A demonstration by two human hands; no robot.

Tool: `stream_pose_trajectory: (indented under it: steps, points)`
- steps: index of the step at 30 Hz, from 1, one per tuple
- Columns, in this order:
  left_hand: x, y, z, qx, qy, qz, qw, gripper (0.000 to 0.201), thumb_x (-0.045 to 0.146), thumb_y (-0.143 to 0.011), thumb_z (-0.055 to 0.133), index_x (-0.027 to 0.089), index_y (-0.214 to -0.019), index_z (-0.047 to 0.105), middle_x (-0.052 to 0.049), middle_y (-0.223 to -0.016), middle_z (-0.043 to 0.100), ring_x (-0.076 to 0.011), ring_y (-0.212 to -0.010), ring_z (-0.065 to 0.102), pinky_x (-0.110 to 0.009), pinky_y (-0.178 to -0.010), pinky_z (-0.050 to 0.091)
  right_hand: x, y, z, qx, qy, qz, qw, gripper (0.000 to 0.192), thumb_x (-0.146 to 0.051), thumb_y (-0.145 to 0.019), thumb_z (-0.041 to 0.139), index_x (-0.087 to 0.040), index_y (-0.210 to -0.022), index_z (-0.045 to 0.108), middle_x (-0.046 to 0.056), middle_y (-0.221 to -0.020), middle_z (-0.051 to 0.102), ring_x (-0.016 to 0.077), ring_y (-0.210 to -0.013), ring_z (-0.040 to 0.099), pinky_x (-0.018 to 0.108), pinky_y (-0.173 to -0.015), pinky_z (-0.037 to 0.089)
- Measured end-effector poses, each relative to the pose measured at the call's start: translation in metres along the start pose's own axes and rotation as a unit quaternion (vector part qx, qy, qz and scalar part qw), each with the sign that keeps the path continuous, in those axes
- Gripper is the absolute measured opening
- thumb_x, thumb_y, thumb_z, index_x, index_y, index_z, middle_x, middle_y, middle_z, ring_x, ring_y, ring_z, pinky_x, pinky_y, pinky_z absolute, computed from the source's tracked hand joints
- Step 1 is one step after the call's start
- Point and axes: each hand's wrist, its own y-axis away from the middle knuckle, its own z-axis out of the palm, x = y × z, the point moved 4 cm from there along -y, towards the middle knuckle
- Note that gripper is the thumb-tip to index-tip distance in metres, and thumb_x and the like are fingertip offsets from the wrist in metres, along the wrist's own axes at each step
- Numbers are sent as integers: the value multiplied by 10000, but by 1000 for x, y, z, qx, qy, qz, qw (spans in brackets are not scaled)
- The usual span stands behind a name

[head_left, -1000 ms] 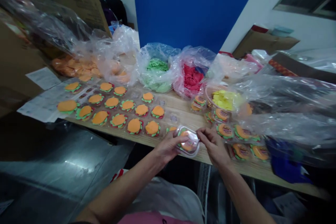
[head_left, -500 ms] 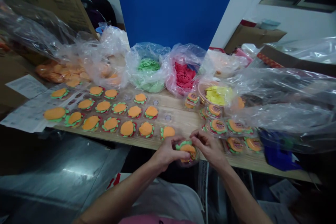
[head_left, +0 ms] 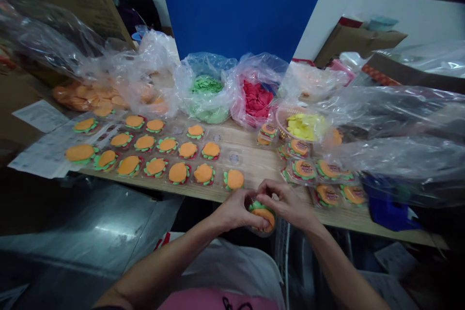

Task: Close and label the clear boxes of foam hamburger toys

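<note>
Just off the table's front edge, my left hand (head_left: 238, 210) is closed round a toy burger in a clear plastic case (head_left: 262, 217), thumb across its orange bun. My right hand (head_left: 281, 199) bends over the far right side of that same case, fingers pinched at its rim. Green lettuce shows at the burger's far edge. On the table to the left stand rows of similar toy burgers (head_left: 178, 173) in open clear trays. Closest to my left hand is one more toy burger (head_left: 234, 179). To the right are closed, labelled cases (head_left: 303, 168), some of them stacked.
Along the back of the wooden table (head_left: 250, 147) stand clear bags of green pieces (head_left: 208, 85) and red pieces (head_left: 257, 98). A basket (head_left: 283, 123) with yellow pieces is right of them. Orange pieces (head_left: 89, 94) lie bagged at left. Plastic sheeting (head_left: 395, 126) covers the right side.
My right hand has shifted left over the case, its fingers closing in on the rim. The burger case has tipped a little, so more orange bun shows. The camera view has moved slightly.
</note>
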Motion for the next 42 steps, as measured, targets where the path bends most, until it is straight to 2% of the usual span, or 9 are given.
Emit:
stream_pose_trajectory:
  steps: [2,8,13,16,19,25,27,31,42]
  points:
    - [2,0,0,-21,-51,14,998,331,191,-473,752,110,-774,641,-5,-717,600,-134,-676,528,-228,-620,395,-5,-3,8,-40,15,0,999,180,-301,-777,530,-170,-656,517,-21,-610,496,112,-589,428,223,-541,333]
    - [-3,1,-4,-17,-83,28,996,347,231,-474,751,125,-785,639,-8,-713,605,-148,-680,533,-235,-618,400,-1,-5,16,-34,24,12,999,211,-294,-783,511,-170,-613,493,-25,-574,479,107,-563,407,223,-519,314]
    - [-5,3,-9,35,-18,-9,999,351,294,-509,742,111,-784,625,-16,-685,596,-131,-626,530,-227,-581,404,17,10,-3,81,-5,9,997,255,-356,-834,463,-171,-663,501,-27,-594,429,106,-576,377,223,-515,310]
    - [-3,5,-12,63,2,-13,998,359,292,-495,752,109,-764,599,-13,-673,583,-123,-610,523,-221,-560,397,27,20,-6,104,-15,17,994,288,-387,-828,468,-175,-632,462,-32,-582,387,105,-561,355,227,-504,296]
    - [-4,4,-10,29,0,-22,999,354,285,-473,764,116,-723,579,4,-655,564,-114,-596,511,-214,-548,383,28,22,-4,82,-25,19,996,290,-391,-817,473,-182,-622,427,-40,-573,373,102,-552,349,225,-508,292]
    - [-7,1,2,-66,-77,-21,995,306,228,-410,779,128,-653,623,18,-619,566,-122,-597,509,-227,-575,390,10,4,1,-51,45,19,998,282,-348,-773,540,-171,-564,475,-53,-515,387,86,-503,325,218,-468,238]
    - [-5,1,7,-72,-11,-11,997,323,225,-468,760,123,-753,648,-16,-708,618,-139,-647,544,-246,-634,420,8,2,-4,5,34,9,999,268,-359,-788,516,-173,-595,498,-44,-535,422,94,-518,362,220,-482,271]
    - [-1,1,2,18,87,14,996,318,245,-551,729,113,-831,658,-58,-789,659,-158,-698,584,-276,-701,449,20,15,-16,194,-10,9,981,313,-391,-838,438,-184,-606,475,-30,-549,413,108,-542,384,231,-510,303]
    - [-7,0,6,95,161,17,982,286,248,-601,722,104,-840,655,-63,-789,668,-148,-682,603,-267,-672,478,43,31,1,218,-82,56,971,378,-456,-837,423,-192,-566,409,-39,-539,360,108,-524,347,239,-505,281]
